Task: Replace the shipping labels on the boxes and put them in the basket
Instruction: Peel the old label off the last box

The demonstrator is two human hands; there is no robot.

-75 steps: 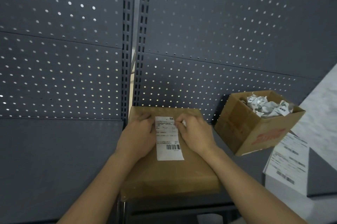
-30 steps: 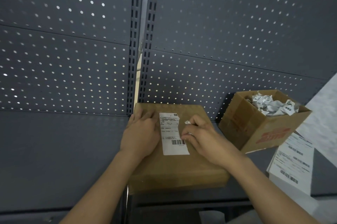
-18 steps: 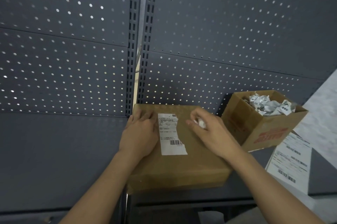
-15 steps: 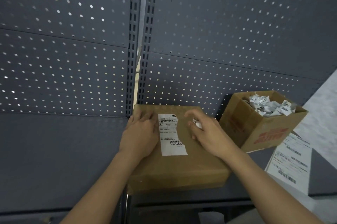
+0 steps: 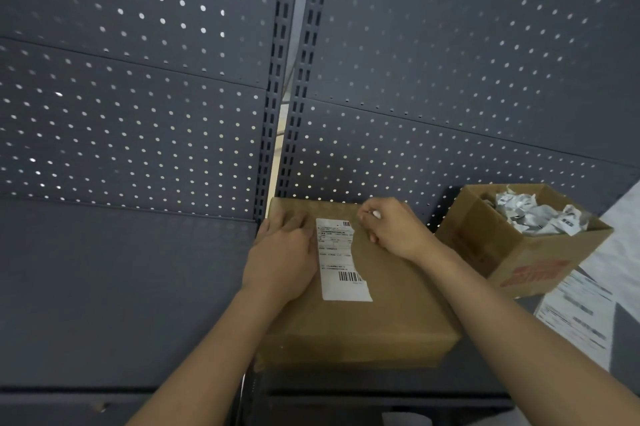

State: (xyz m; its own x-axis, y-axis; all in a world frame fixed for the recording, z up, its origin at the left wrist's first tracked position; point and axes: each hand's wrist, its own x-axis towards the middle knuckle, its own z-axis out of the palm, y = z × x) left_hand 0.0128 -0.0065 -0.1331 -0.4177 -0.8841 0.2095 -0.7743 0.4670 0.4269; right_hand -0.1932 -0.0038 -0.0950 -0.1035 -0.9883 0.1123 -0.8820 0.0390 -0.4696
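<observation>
The right hand pinches a small white scrap just over the far right corner of the white printed shipping label. The left hand lies flat, pressing the brown cardboard box beside the label's left edge. The label is mostly still stuck on, so peeling looks barely begun; relabelling and the basket, not in view, remain. At right, an open cardboard box holds crumpled white scraps. Since 2.5 seconds ago the right hand has come off the label corner with that bit; the left has stayed.
</observation>
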